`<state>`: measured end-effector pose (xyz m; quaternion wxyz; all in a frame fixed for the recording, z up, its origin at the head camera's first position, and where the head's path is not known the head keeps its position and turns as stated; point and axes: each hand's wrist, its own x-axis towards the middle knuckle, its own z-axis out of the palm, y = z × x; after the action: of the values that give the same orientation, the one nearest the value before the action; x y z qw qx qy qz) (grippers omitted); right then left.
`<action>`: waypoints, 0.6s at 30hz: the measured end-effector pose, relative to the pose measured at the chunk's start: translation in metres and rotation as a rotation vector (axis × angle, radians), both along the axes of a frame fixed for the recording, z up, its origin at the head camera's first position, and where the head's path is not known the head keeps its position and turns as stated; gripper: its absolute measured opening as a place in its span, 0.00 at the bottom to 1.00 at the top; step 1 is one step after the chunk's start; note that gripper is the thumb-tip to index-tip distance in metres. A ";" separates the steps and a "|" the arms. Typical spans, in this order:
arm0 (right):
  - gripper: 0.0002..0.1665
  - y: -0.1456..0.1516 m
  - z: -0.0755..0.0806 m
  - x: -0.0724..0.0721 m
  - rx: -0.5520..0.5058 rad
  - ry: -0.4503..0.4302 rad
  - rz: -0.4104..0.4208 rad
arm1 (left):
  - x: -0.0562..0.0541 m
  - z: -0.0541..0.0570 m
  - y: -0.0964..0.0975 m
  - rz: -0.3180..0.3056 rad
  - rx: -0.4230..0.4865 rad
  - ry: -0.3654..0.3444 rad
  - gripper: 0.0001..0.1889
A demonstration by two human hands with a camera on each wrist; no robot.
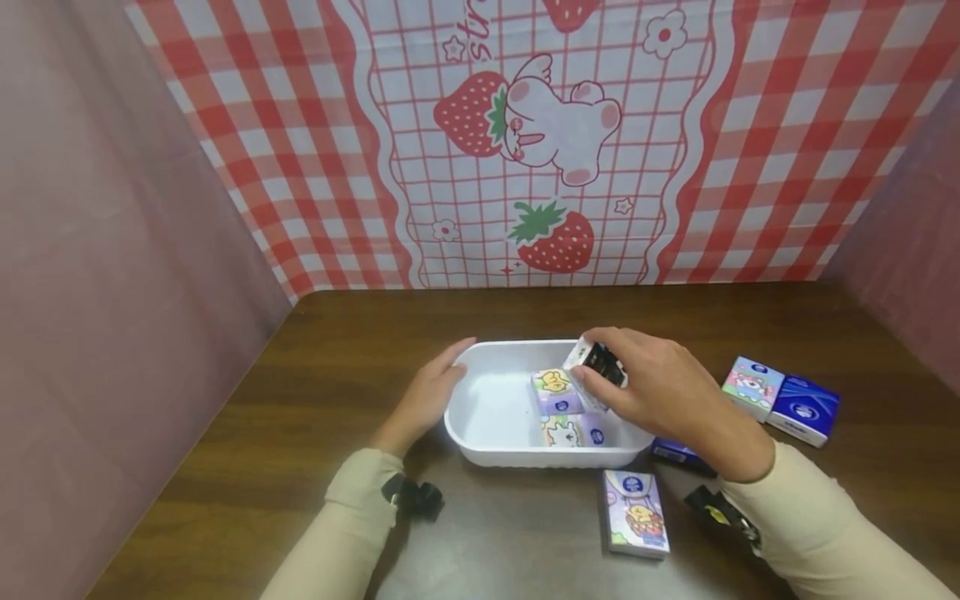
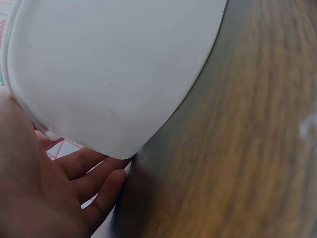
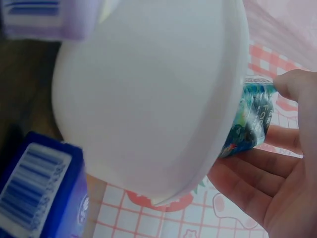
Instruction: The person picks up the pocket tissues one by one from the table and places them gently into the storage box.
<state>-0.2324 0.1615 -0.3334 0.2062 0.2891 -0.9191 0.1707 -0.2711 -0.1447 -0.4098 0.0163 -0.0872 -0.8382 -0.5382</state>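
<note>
Free room lies on the table (image 1: 247,417) left of the left hand (image 1: 427,393) and in the tray's (image 1: 491,417) left part, whereas packets (image 1: 553,398) and the right hand (image 1: 663,385) block its right part and a purple packet (image 1: 635,512) lies before its near wall.

Soft, even light fills the head view, with a pale sheen on the bench (image 1: 495,533). The left wrist view is dimmer, blurred at right, dark shadow beside the fingers (image 2: 106,192); the right wrist view pales toward upper right.
</note>
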 end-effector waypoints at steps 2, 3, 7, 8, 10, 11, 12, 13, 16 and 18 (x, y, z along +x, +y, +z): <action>0.29 -0.001 0.000 -0.001 -0.006 0.003 0.006 | 0.000 -0.001 0.000 0.000 0.003 -0.001 0.23; 0.29 -0.002 0.000 -0.001 -0.008 0.003 0.010 | -0.001 -0.001 0.001 -0.002 0.005 -0.002 0.23; 0.28 -0.005 -0.001 -0.001 -0.006 -0.003 0.027 | -0.001 0.000 0.001 -0.010 0.005 -0.003 0.23; 0.28 -0.007 -0.001 -0.001 -0.006 -0.004 0.030 | -0.001 0.000 0.001 -0.012 0.003 -0.001 0.24; 0.28 -0.009 -0.001 -0.001 -0.006 -0.007 0.038 | -0.001 0.001 0.001 -0.012 0.000 0.000 0.24; 0.28 -0.011 -0.001 -0.001 -0.005 -0.008 0.041 | -0.001 0.001 0.000 -0.011 -0.002 0.002 0.24; 0.28 -0.013 -0.001 -0.001 -0.003 -0.010 0.044 | 0.000 0.001 0.000 -0.008 -0.003 0.004 0.23; 0.28 -0.013 -0.001 0.000 -0.003 -0.012 0.047 | 0.000 0.001 0.000 -0.009 -0.002 0.005 0.23; 0.29 -0.016 -0.002 0.000 0.006 -0.016 0.056 | -0.001 0.000 0.000 -0.006 0.003 0.005 0.23; 0.28 -0.017 -0.003 0.001 0.009 -0.018 0.060 | -0.001 0.000 0.001 -0.008 0.008 0.007 0.23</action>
<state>-0.2313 0.1440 -0.3363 0.1916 0.3159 -0.9126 0.1752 -0.2720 -0.1436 -0.4096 0.0174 -0.0924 -0.8355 -0.5413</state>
